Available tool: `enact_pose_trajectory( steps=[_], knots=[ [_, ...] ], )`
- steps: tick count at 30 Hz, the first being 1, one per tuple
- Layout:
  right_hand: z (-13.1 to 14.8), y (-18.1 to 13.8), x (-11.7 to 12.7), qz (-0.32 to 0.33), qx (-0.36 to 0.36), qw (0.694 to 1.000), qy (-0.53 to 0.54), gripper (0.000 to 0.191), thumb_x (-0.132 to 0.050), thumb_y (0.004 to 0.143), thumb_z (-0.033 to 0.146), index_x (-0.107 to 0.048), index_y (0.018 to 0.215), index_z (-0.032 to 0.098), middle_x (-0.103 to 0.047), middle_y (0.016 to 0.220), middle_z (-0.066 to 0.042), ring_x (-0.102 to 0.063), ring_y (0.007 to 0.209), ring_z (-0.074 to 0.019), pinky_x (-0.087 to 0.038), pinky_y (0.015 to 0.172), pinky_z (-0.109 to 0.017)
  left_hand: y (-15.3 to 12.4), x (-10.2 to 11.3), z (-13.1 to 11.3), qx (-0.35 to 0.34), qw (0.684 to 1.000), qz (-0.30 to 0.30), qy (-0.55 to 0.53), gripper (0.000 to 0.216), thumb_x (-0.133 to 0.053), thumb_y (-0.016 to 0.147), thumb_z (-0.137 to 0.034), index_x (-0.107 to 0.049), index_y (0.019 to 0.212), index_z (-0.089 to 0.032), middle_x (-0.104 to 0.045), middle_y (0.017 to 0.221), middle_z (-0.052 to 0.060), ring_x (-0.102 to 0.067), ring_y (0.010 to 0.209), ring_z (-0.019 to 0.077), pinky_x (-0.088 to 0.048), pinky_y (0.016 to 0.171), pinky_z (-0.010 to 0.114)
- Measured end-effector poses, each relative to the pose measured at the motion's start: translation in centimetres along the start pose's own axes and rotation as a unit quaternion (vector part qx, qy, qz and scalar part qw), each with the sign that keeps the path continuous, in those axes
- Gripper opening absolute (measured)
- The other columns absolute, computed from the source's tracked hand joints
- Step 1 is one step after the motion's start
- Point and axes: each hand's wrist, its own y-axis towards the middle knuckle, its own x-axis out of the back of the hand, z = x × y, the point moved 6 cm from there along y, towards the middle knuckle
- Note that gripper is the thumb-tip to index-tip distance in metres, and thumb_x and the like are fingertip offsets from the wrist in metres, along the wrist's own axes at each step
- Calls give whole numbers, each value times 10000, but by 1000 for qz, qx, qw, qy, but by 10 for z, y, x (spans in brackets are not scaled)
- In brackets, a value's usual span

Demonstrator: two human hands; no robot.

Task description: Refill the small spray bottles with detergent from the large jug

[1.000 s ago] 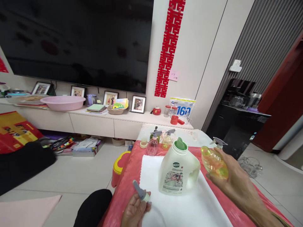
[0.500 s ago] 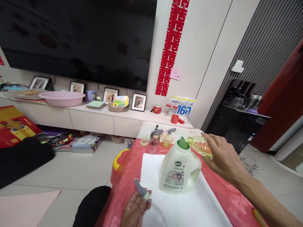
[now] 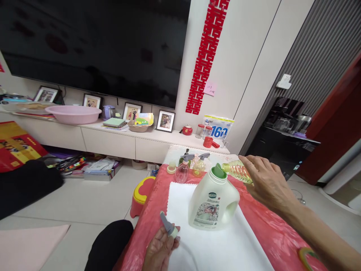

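Observation:
A large pale green detergent jug point(image 3: 208, 205) stands uncapped on a white cloth point(image 3: 234, 246), a green spout showing in its mouth. My right hand point(image 3: 263, 180) is wrapped round a clear yellow-green bottle point(image 3: 238, 171), tilted on its side with its neck at the jug's mouth. Low and to the left of the jug, my left hand point(image 3: 161, 244) pinches a grey spray pump head point(image 3: 169, 226) with a pale collar; a thin clear tube trails from it over the cloth. Behind the jug stand a pink clear spray bottle point(image 3: 182, 172) and a yellowish one point(image 3: 199, 168).
A red plastic cover point(image 3: 141, 241) lies under the cloth. A roll of tape point(image 3: 306, 258) rests at the right edge. Left of the table stands a red and yellow stool point(image 3: 140, 192). The white TV cabinet point(image 3: 113, 142) holds frames and a pink basin point(image 3: 73, 114).
The view has shifted slightly, bringing the tape roll and more of the stool into sight. Both hands keep their holds; the tilted bottle stays at the jug's mouth.

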Motion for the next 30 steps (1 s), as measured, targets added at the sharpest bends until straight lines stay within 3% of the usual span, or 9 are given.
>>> enact_pose_trajectory(
  steps=[7, 13, 21, 30],
  knots=[
    [-3, 2, 0, 11, -2, 1000, -1, 625, -581, 752, 110, -470, 1362, 187, -590, 1262, -93, -532, 1125, -255, -419, 839, -375, -3, -3, -3, 4, 1000, 5, -2, 529, -998, 475, -388, -784, 906, -168, -799, 962, 126, -702, 723, 184, -563, 729, 289],
    [-4, 4, 2, 6, 4, 1000, -2, 642, -575, 731, 79, -481, 1355, 192, -588, 1265, -87, -536, 1130, -247, -400, 851, -373, -2, -1, -4, 13, 1000, 5, 13, 569, -989, 476, -399, -771, 942, -156, -784, 985, 136, -726, 778, 247, -587, 798, 378],
    [-7, 4, -3, 18, 2, 1000, -8, 663, -591, 730, 90, -477, 1373, 207, -576, 1298, -79, -522, 1179, -256, -401, 886, -392, -3, -4, -4, 2, 1000, 6, -4, 539, -998, 478, -379, -776, 912, -149, -795, 946, 122, -700, 694, 167, -569, 685, 272],
    [-7, 7, -3, 19, 5, 1000, -7, 645, -588, 751, 95, -477, 1374, 222, -567, 1325, -77, -516, 1195, -264, -393, 907, -404, -6, -5, -4, 7, 1000, 5, -11, 498, -995, 492, -383, -801, 902, -176, -801, 943, 115, -698, 720, 179, -559, 730, 286]
  ],
)
